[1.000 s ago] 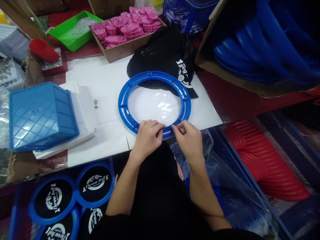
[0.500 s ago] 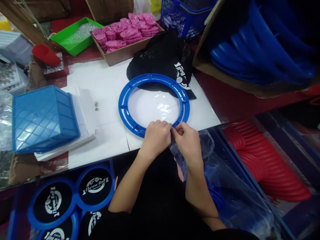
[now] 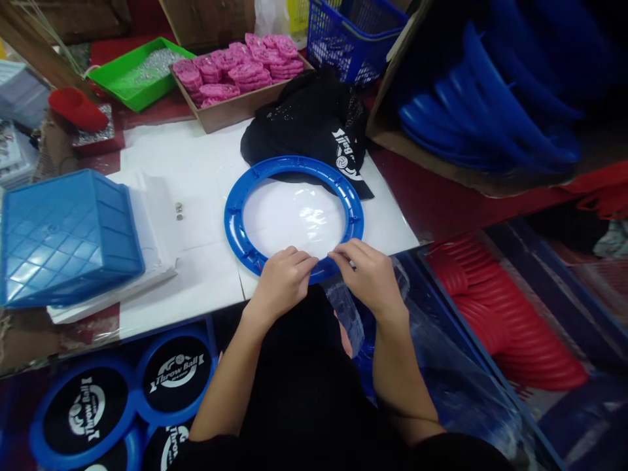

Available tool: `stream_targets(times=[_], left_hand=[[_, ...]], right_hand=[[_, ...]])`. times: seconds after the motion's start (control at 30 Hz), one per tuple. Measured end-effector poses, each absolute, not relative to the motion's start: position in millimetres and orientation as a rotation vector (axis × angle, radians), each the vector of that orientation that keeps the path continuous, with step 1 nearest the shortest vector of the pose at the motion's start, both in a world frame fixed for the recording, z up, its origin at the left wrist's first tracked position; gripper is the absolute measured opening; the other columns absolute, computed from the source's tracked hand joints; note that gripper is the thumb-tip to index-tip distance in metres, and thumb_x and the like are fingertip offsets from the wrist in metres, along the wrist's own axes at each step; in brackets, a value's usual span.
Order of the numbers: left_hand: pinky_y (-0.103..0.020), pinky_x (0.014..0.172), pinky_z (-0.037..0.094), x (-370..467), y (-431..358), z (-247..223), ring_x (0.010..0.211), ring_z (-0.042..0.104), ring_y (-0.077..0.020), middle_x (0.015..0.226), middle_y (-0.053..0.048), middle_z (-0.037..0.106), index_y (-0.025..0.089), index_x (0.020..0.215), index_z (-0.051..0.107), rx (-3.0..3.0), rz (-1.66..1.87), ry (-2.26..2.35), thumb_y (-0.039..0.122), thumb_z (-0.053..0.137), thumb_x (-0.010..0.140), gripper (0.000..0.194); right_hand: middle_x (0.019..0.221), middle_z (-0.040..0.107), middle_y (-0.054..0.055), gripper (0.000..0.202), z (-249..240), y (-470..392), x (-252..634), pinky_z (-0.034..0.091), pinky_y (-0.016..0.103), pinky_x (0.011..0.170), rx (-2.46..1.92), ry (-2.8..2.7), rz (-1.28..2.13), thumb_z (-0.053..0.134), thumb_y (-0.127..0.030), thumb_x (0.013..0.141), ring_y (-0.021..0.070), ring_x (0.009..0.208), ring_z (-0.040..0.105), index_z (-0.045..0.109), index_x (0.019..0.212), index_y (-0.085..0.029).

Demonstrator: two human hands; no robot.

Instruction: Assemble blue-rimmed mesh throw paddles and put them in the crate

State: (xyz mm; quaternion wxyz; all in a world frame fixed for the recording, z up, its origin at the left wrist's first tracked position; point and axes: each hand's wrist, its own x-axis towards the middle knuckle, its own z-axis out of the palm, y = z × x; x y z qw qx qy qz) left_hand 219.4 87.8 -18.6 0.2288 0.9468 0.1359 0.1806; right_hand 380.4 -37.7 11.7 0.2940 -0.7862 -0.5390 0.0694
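Note:
A blue plastic ring (image 3: 234, 226) lies on the white-covered table, its ribbed hollow side facing up. At its near rim, my left hand (image 3: 287, 278) is closed in a pinch, thumb against the fingers. Just to the right, my right hand (image 3: 367, 275) also pinches over the same rim. The fingertips of both hands nearly meet, and whatever is between them is too small to make out. Beyond the ring, partly under its far edge, lies black mesh fabric (image 3: 304, 121) with white lettering.
Two small metal pieces (image 3: 179, 210) lie left of the ring. A blue bin (image 3: 73, 242), green tray (image 3: 118, 85) and carton of pink bundles (image 3: 245, 72) surround the work area. Blue rings (image 3: 485, 111) fill a box at right; red rings (image 3: 515, 320) sit below. Black-centred discs (image 3: 176, 373) lie lower left.
My hands have drawn slightly apart at the ring's near rim, and my left hand has turned from a fist-like grip to a fingertip pinch. The whole view has shifted a little.

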Motion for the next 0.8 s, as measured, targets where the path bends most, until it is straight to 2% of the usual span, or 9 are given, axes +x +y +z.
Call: stream_targets(times=[0.23, 0.37, 0.5, 0.6, 0.73, 0.8], left_hand=[[-0.038, 0.087, 0.055, 205.5, 103.9, -3.7, 0.096, 0.065, -0.0228, 0.110, -0.007, 0.078, 0.021, 0.117, 0.074, 2.508, 0.394, 0.299, 0.016, 0.052, 0.104, 0.026], [-0.041, 0.085, 0.054, 213.8, 101.0, 9.1, 0.095, 0.067, -0.0250, 0.103, -0.006, 0.077, 0.020, 0.108, 0.075, 2.571, 0.253, 0.344, 0.024, 0.057, 0.103, 0.019], [-0.039, 0.081, 0.053, 232.9, 86.3, 9.3, 0.093, 0.067, -0.0252, 0.099, -0.007, 0.075, 0.018, 0.101, 0.073, 2.654, 0.202, 0.464, 0.012, 0.055, 0.099, 0.019], [-0.038, 0.079, 0.053, 237.5, 80.0, 2.8, 0.093, 0.066, -0.0253, 0.096, -0.007, 0.074, 0.018, 0.099, 0.072, 2.694, 0.236, 0.485, 0.011, 0.055, 0.098, 0.018], [-0.036, 0.079, 0.052, 230.8, 82.3, -6.3, 0.094, 0.066, -0.0234, 0.096, -0.007, 0.074, 0.019, 0.100, 0.072, 2.659, 0.332, 0.398, 0.013, 0.054, 0.101, 0.019], [-0.035, 0.076, 0.051, 228.3, 84.2, -9.1, 0.092, 0.066, -0.0225, 0.093, -0.006, 0.074, 0.020, 0.097, 0.073, 2.632, 0.357, 0.412, 0.015, 0.056, 0.100, 0.018]], right_hand=[[0.092, 0.072, 0.004, 0.015, -6.1, -40.7, 358.7, 0.046, 0.032, 0.077, -2.096, -1.254, 0.196, 0.054, -0.029, 0.104, 0.0203, 0.084, 0.067, 0.063, 0.094, -0.023], [0.095, 0.075, 0.004, 0.011, -4.8, -39.0, 348.2, 0.042, 0.032, 0.072, -2.192, -1.198, 0.203, 0.054, -0.027, 0.103, 0.0223, 0.085, 0.070, 0.063, 0.098, -0.024], [0.093, 0.076, 0.004, 0.007, 2.2, -36.7, 347.5, 0.036, 0.032, 0.065, -2.296, -1.159, 0.277, 0.056, -0.027, 0.100, 0.0244, 0.082, 0.070, 0.062, 0.100, -0.026], [0.092, 0.075, 0.004, 0.005, 5.5, -36.8, 348.4, 0.033, 0.031, 0.063, -2.346, -1.145, 0.285, 0.057, -0.030, 0.100, 0.0250, 0.079, 0.070, 0.060, 0.102, -0.026], [0.077, 0.068, 0.000, 0.022, 9.0, -38.2, 351.8, 0.028, 0.030, 0.057, -2.444, -1.052, 0.304, 0.066, -0.038, 0.095, 0.0230, 0.065, 0.064, 0.054, 0.109, -0.026], [0.070, 0.063, -0.003, 0.025, 11.9, -39.5, 357.7, 0.026, 0.030, 0.055, -2.476, -1.038, 0.337, 0.069, -0.042, 0.093, 0.0213, 0.060, 0.058, 0.053, 0.105, -0.026]])
